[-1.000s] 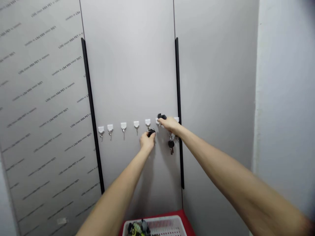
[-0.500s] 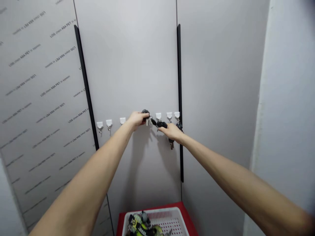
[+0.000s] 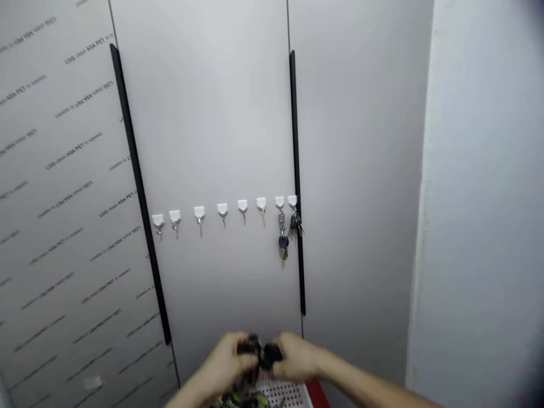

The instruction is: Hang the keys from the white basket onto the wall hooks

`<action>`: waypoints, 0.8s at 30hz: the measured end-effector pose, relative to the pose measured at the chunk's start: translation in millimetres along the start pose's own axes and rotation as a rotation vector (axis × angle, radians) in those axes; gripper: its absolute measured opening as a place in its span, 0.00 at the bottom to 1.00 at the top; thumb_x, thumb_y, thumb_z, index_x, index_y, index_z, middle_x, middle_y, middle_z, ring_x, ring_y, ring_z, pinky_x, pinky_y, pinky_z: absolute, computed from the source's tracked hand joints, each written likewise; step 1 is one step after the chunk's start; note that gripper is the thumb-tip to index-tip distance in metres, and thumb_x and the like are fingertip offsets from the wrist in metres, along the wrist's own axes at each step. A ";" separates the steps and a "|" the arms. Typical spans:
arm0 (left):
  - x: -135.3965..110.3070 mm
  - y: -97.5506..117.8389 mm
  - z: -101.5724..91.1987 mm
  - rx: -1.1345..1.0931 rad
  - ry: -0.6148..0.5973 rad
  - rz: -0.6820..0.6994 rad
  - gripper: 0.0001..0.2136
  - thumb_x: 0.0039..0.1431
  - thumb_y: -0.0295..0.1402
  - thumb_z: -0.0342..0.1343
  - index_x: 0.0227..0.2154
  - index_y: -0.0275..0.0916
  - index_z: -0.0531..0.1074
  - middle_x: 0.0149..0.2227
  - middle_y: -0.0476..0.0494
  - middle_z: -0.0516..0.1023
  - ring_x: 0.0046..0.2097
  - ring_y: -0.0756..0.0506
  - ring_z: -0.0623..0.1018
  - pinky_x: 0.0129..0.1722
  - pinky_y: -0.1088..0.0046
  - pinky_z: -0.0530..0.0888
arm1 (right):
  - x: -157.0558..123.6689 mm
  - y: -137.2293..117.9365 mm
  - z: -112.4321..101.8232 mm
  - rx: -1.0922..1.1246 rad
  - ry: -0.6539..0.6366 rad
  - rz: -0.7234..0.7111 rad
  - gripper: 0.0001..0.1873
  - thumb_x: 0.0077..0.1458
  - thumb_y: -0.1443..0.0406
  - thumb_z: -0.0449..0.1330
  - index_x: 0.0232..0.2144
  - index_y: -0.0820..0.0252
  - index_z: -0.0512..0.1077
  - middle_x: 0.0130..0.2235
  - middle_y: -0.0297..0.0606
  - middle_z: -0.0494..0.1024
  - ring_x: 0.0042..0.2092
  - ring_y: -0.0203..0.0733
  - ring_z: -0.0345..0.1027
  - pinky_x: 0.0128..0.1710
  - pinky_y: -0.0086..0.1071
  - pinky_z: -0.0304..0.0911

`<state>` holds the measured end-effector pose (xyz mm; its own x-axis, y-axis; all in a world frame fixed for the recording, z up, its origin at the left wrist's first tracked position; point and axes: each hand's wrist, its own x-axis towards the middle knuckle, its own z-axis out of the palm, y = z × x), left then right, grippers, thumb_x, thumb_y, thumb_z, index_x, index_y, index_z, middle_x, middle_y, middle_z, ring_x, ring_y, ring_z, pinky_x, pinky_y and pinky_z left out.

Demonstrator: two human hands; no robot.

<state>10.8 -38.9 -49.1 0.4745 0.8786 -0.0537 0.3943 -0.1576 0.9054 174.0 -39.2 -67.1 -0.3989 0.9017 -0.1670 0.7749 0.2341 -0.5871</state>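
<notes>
Low in the view, just above the basket, my left hand (image 3: pixel 223 362) grips dark keys (image 3: pixel 254 344), blurred by motion. Facing it, my right hand (image 3: pixel 297 358) is closed on the black head of a key (image 3: pixel 271 355) at the other side of the bunch. The two hands are close together, with the keys between them. Below is a white perforated plastic basket (image 3: pixel 306 398) holding a jumble of yellow-green and dark items (image 3: pixel 255 400), partly hidden by my hands.
A row of white hooks (image 3: pixel 222 209) runs across the pale cabinet door (image 3: pixel 212 113). The two rightmost hold hanging keys (image 3: pixel 283 242) and a key bunch (image 3: pixel 294 222). Long black handles (image 3: pixel 296 141) edge the door. Something red (image 3: pixel 318 395) lies under the basket.
Both hands have come down from the row of hooks to just above the basket, keeping the dark keys between them. The camera view has shifted slightly to the right.
</notes>
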 end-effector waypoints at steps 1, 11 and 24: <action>-3.3 -21.6 9.6 0.047 0.032 -0.071 0.07 0.35 0.27 0.49 0.22 0.33 0.66 0.22 0.51 0.67 0.27 0.51 0.66 0.27 0.78 0.61 | -0.7 5.7 12.8 -0.024 -0.025 0.030 0.10 0.32 0.64 0.52 0.21 0.64 0.67 0.16 0.28 0.57 0.18 0.27 0.48 0.14 0.21 0.44; 48.5 35.0 -0.1 0.281 0.271 0.073 0.17 0.38 0.30 0.47 0.36 0.31 0.61 0.37 0.39 0.66 0.37 0.48 0.66 0.36 0.76 0.61 | 2.4 -15.8 -134.4 0.079 1.195 -0.059 0.18 0.40 0.62 0.48 0.36 0.61 0.62 0.36 0.39 0.67 0.35 0.36 0.60 0.34 0.29 0.54; 142.0 144.8 15.2 0.239 0.640 0.199 0.08 0.43 0.32 0.43 0.26 0.36 0.63 0.27 0.41 0.70 0.29 0.47 0.70 0.26 0.74 0.63 | 11.3 -22.7 -207.4 -0.030 1.162 0.152 0.16 0.39 0.62 0.46 0.32 0.61 0.65 0.27 0.38 0.70 0.29 0.36 0.62 0.25 0.25 0.54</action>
<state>147.3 56.2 68.0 0.0291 0.9037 0.4273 0.5451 -0.3726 0.7510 253.6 41.1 108.6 0.3747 0.7076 0.5991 0.7934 0.0896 -0.6020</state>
